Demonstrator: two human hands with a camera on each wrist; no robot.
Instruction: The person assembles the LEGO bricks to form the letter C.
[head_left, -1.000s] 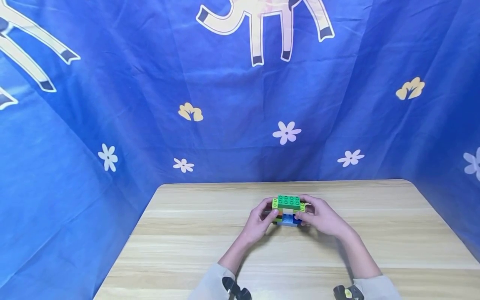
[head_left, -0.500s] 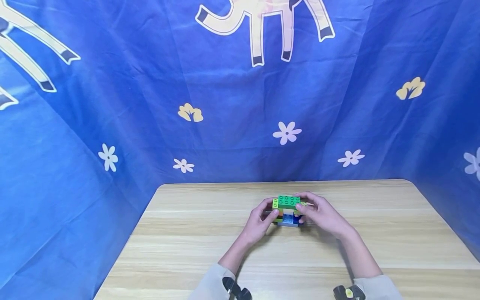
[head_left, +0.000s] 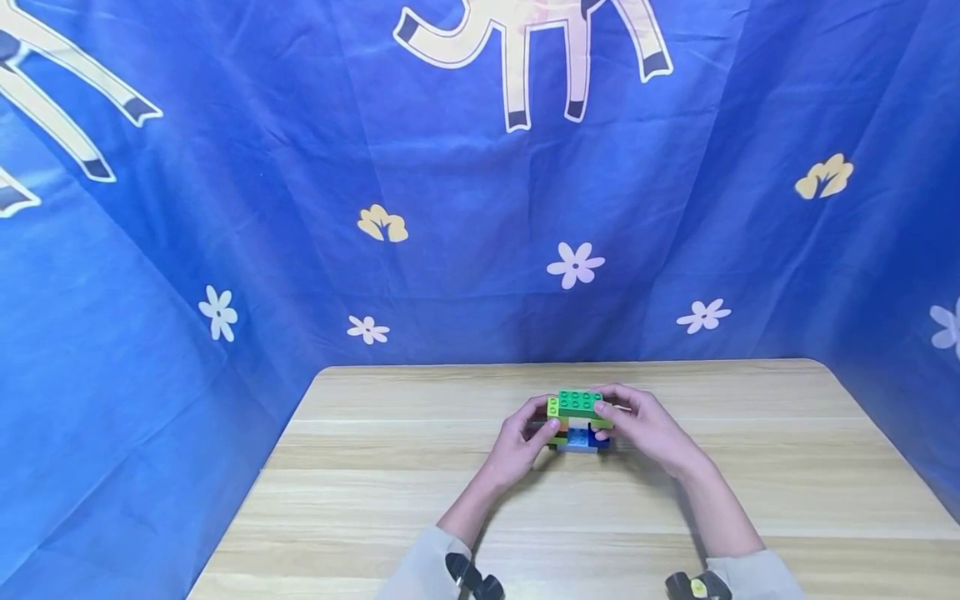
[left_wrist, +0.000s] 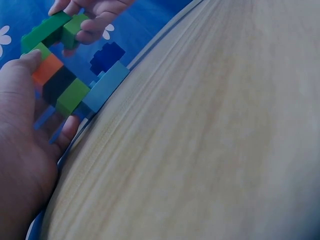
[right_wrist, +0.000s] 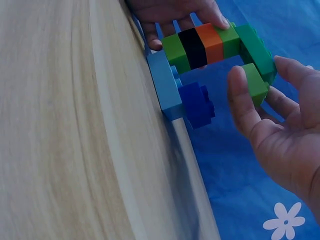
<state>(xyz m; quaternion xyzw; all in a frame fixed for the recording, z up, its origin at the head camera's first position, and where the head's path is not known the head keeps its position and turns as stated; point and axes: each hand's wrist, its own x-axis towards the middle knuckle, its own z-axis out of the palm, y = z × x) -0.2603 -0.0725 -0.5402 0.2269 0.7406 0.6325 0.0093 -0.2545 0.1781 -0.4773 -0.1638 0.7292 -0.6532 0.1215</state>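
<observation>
A frame of toy building bricks stands on the table between both hands. Its light blue base brick carries a column of lime, black, orange and lime bricks at the left. A dark blue brick sits on the base's right end. Across the top runs a green brick, with a lime brick under its right end; a gap separates that lime brick from the dark blue one. My left hand grips the column. My right hand pinches the lime brick, fingers also touching the green brick's end.
The wooden table spreads around the bricks. Behind and beside it hangs a blue printed cloth with flowers and animal shapes. Dark wrist straps sit over the pale sleeves.
My right thumb has moved up from beside the dark blue brick to the green brick's right end, showing more of the dark blue brick. My left hand keeps its grip on the column.
</observation>
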